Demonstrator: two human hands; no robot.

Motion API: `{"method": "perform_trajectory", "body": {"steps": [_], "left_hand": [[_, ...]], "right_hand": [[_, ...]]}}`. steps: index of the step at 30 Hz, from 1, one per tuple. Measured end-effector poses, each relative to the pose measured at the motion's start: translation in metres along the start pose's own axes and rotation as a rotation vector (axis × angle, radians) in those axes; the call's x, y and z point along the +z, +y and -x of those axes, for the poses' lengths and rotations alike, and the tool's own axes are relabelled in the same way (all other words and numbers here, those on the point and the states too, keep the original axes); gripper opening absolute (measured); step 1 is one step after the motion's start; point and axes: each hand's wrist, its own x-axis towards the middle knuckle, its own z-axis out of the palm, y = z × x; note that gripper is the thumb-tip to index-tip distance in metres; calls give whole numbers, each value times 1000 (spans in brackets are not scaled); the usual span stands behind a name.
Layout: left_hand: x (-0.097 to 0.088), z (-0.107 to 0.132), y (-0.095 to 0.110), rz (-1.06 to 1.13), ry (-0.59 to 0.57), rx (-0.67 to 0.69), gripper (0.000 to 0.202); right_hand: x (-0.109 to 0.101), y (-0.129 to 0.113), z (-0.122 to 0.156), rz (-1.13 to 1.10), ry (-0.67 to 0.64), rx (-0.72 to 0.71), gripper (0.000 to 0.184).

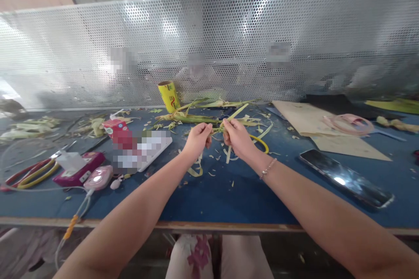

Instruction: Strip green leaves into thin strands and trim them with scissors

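Both my hands meet over the middle of the blue table [216, 192]. My left hand [197, 138] is closed in a pinch on a thin green leaf strip [217, 130] that runs across to my right hand [237, 137], which is closed on the same strip. One end of the strip sticks up and away past my right thumb. A bundle of long green leaves [196, 117] lies just beyond my hands. Pale trimmed scraps [196, 170] are scattered under and around them. A yellow ring [260, 141] lies beside my right wrist.
A yellow roll [168, 95] stands by the perforated metal screen [209, 48]. Left: a red carton [115, 126], pink devices [80, 170], cables. Right: a dark phone [347, 177], cardboard sheets [327, 128] and a pink hoop [348, 123]. The table's front edge is near my lap.
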Motion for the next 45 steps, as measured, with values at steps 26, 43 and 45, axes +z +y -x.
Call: {"method": "perform_trajectory", "body": {"steps": [26,43,45], "left_hand": [[-12,-1,11,334,-57,-58,37],[-20,-8,0,436,-58,-108,32],[-18,-6,0,428,-108,-125,31]], "right_hand": [[-10,-5,-4,371,-177,-27,25],[-10,-11,4,43,-404,137,33],[-10,-13,7,-26,-496,179,34]]}}
